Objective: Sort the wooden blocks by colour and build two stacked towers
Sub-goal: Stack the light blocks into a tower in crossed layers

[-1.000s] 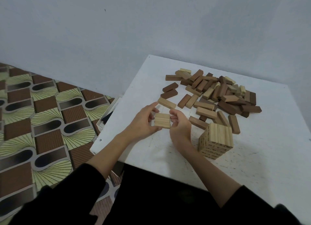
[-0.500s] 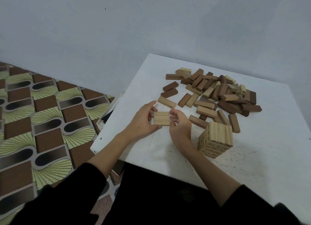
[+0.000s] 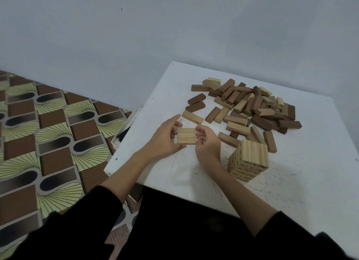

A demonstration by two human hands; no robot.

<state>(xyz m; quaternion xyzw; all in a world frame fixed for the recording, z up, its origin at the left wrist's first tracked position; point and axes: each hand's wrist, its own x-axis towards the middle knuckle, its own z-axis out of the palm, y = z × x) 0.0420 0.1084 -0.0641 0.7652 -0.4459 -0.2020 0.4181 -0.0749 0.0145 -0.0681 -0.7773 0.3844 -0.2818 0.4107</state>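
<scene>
A pale blue wall (image 3: 174,36) fills the upper view, and a patterned floor (image 3: 48,133) of brown, cream and dark shapes lies out beyond the left hand's knuckles. The white table (image 3: 291,182), speckled with small marks, carries everything else. A loose pile of blocks (image 3: 252,106), dark brown and pale mixed and pointing every way, spreads beyond the right fingertips. A pale block tower (image 3: 249,159) stands upright just outside the right wrist, its top layer's blocks running away from the person. Between the two sets of fingertips lies a flat layer of three light blocks (image 3: 186,135), side by side, long axes running left to right across the table. The left hand (image 3: 165,139) cups the layer's left end, thumb against its near corner, forefinger stretched past its far corner, fingers spread and gently curved. The right hand (image 3: 208,143) meets the right end with curled fingers bunched close together. A single pale block (image 3: 192,117) lies slantwise just beyond the left forefinger's tip.
</scene>
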